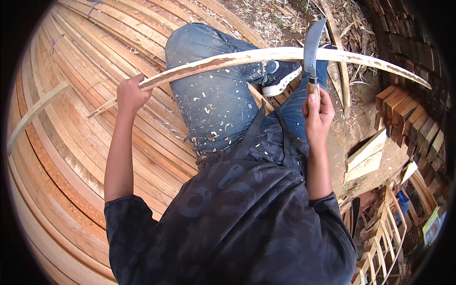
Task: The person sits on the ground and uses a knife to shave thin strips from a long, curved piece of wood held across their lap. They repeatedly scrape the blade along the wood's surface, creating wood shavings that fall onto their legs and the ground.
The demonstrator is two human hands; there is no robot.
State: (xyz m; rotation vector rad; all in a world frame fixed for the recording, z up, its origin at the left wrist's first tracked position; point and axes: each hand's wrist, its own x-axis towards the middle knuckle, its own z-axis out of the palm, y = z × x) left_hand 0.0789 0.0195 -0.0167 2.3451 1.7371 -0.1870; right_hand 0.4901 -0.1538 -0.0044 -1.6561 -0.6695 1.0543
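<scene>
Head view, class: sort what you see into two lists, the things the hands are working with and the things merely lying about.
In use:
- left hand gripping one end of the long pale wooden strip
- right hand holding the curved knife, blade against the strip

Lying about:
- stacked wooden slats
- cut wood blocks
- shavings on the ground
- wooden frame

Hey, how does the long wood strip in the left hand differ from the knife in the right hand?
The wood strip is long, pale and bowed, running across the picture over the knees; the knife is short, with a dark curved blade, and stands nearly upright. The left hand grips the strip near one end, while the right hand wraps the knife's wooden handle. The blade crosses the strip's top edge. Both are curved, and each is held in one hand.
</scene>
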